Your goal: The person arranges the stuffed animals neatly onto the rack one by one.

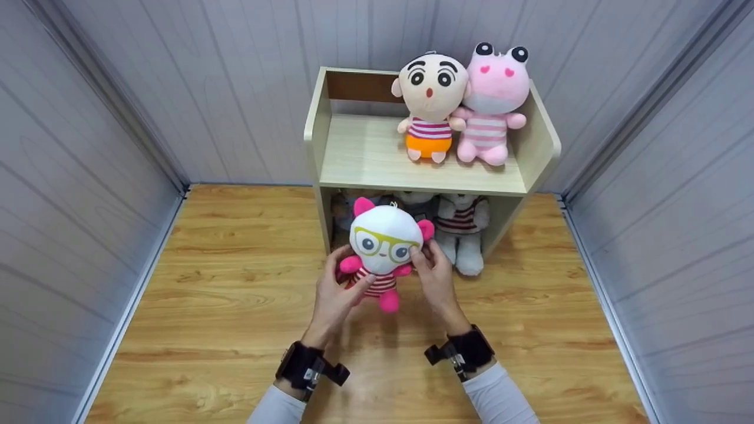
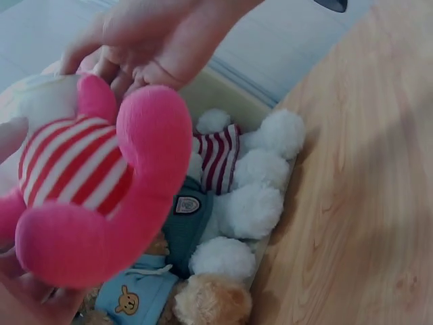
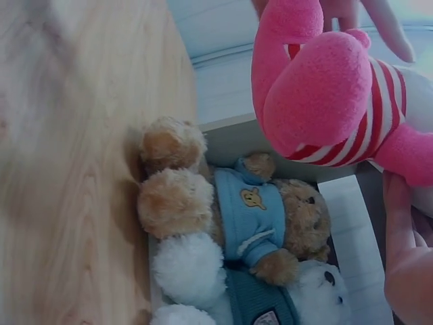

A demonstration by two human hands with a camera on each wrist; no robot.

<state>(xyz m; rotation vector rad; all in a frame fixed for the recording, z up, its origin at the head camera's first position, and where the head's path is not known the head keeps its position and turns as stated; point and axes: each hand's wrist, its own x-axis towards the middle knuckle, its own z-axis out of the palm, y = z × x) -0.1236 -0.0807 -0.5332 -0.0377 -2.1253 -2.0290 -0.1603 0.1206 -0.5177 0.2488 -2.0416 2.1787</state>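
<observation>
A plush doll [image 1: 386, 235] with a white head, yellow glasses, pink ears and a red-and-white striped shirt is held up in front of the shelf. My left hand [image 1: 336, 294] grips its body from the left, thumb across the striped shirt. On the other side my right hand [image 1: 436, 280] holds the doll's head, the thumb near one eye of the glasses. In the left wrist view the doll's pink legs [image 2: 159, 142] point toward the camera. The right wrist view shows its striped shirt [image 3: 379, 112] between both hands.
A two-level wooden shelf [image 1: 365, 159] stands against the back wall. On top sit a plush boy [image 1: 429, 132] in orange shorts and a pink plush frog [image 1: 495, 97]. Below are several plush bears, including a brown one in a blue hoodie [image 3: 250, 210]. Panel walls [image 1: 76, 176] rise at both sides.
</observation>
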